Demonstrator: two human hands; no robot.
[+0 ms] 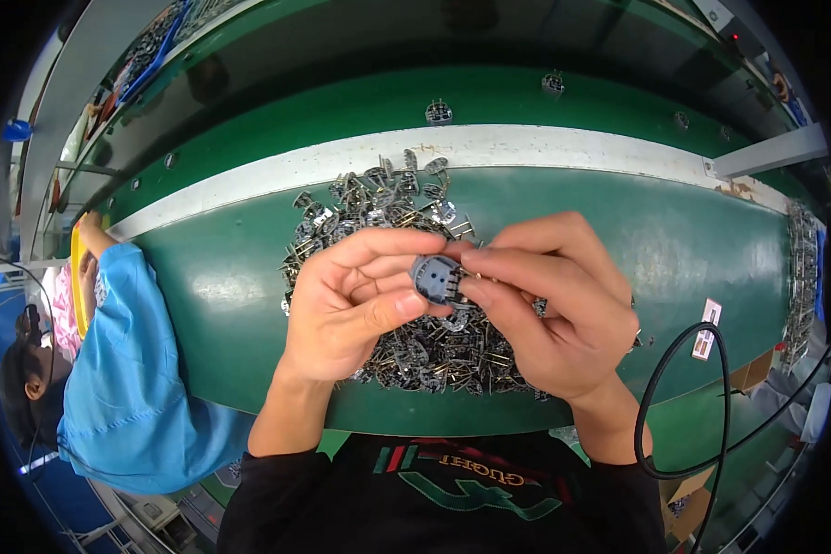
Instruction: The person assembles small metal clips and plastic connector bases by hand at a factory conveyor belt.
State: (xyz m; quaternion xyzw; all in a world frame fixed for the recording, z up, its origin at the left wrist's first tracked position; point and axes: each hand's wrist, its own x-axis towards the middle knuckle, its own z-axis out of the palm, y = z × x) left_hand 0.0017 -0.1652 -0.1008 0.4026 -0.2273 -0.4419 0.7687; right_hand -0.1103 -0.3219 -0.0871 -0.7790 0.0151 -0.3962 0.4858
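Note:
Between the thumb and fingers of my left hand (346, 300) is a small rounded grey plastic part (436, 280) with dark holes in its face. My right hand (563, 309) pinches at its right side, where thin metal pins or prongs show; the fingertips hide exactly what they grip. Both hands are raised over a large heap of similar parts with metal prongs (443, 360) on the green table (226, 286). The pile reaches from the far ledge to near my body, and my hands cover its middle.
Beyond a white ledge (526, 143) runs a green belt (342, 111) carrying scattered parts. At the left sits a co-worker in a blue sleeve (129, 369), near a yellow tray (77, 286). A black cable (646, 415) loops at the right, close to a small label card (707, 330).

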